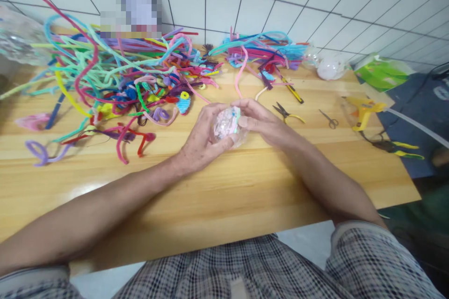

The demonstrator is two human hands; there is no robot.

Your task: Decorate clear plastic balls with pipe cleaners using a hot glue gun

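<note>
Between my two hands, above the middle of the wooden table [224, 196], is a clear round ball [224, 126] with pink, white and blue bits showing in it. My left hand [206, 138] wraps round its left side, the thumb along the bottom. On the right side, my right hand [257, 119] grips it with the thumb against the front and the fingers over the top. The ball's underside is hidden. A pink pipe cleaner [240, 77] lies on the table just beyond my hands.
Tangled coloured pipe cleaners [105, 74] spread across the left and back. Towards the right lie a yellow cutter [293, 89], pliers [289, 114], small scissors [329, 119], a yellow glue gun [366, 111] and yellow-handled pliers [393, 147]. Another clear ball [329, 67] rests near the wall.
</note>
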